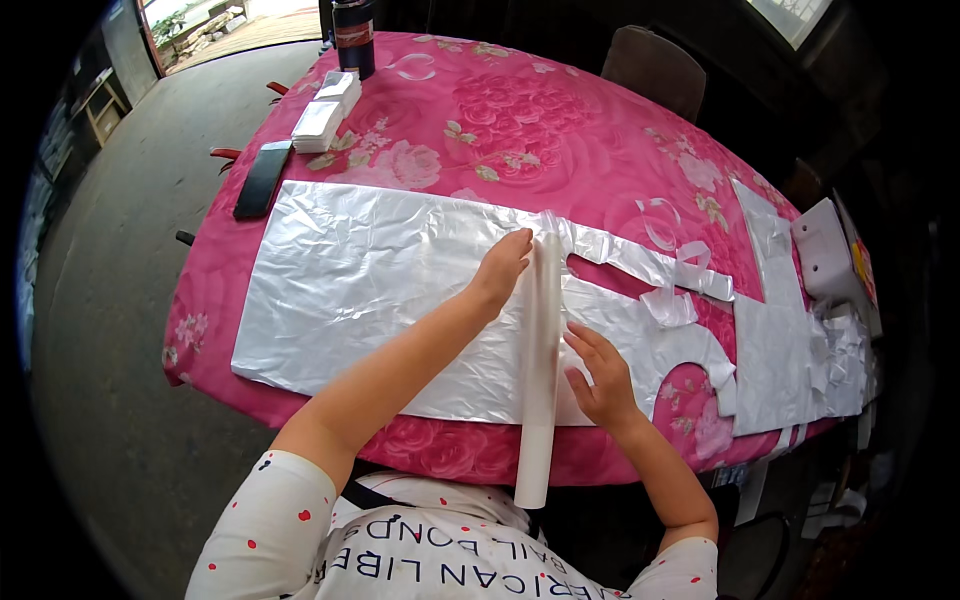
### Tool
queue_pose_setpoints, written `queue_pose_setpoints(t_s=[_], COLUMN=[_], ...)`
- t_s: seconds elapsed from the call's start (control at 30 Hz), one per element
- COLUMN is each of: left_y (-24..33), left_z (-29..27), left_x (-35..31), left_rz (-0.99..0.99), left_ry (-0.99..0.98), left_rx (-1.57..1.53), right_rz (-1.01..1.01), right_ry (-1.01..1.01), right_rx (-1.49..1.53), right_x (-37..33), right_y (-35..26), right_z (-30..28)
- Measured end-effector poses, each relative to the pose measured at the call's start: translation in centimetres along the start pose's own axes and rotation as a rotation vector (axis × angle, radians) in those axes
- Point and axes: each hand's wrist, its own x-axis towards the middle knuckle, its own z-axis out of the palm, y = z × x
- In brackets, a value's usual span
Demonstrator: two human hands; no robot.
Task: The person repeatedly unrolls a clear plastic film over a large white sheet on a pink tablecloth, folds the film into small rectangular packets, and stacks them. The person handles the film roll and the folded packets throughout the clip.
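Note:
A silvery-white plastic sheet [350, 290] lies spread across the table, crinkled, with strap-like strips and cut-out curves at its right end. Crosswise over it rests a long translucent white roll [540, 380], its near end sticking out past the table edge. My left hand [502, 268] is at the far part of the roll, on its left side, fingers stretched out and at or against it. On the roll's other side, lower down, my right hand [600, 378] has its fingers apart and holds nothing; whether a fingertip touches the roll I cannot tell.
A pink flowered cloth [520, 120] covers the table. At the far left are a dark bottle [353, 38], white packets [318, 125] and a dark flat object [264, 180]. More silvery sheets [775, 350] and a white box [830, 250] sit at the right. A chair [655, 70] stands behind.

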Motion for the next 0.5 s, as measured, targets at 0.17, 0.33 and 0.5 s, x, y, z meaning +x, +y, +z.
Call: queue_pose_setpoints(t_s=[0.17, 0.33, 0.5], left_y=[1.0, 2.5, 6.5], left_z=[0.5, -0.9, -6.5], left_x=[0.6, -1.5, -9.1], left_rz=[-0.200, -0.136, -0.035], left_ry=[0.142, 0.160, 0.152], left_rx=[-0.328, 0.031, 0.323], right_rz=[-0.125, -0.251, -0.375], right_ry=[-0.158, -0.264, -0.277], right_rx=[-0.101, -0.267, -0.154], right_x=[-0.9, 0.3, 4.9], right_y=[0.2, 0.3, -2.7], right_z=[-0.6, 0.2, 4.4])
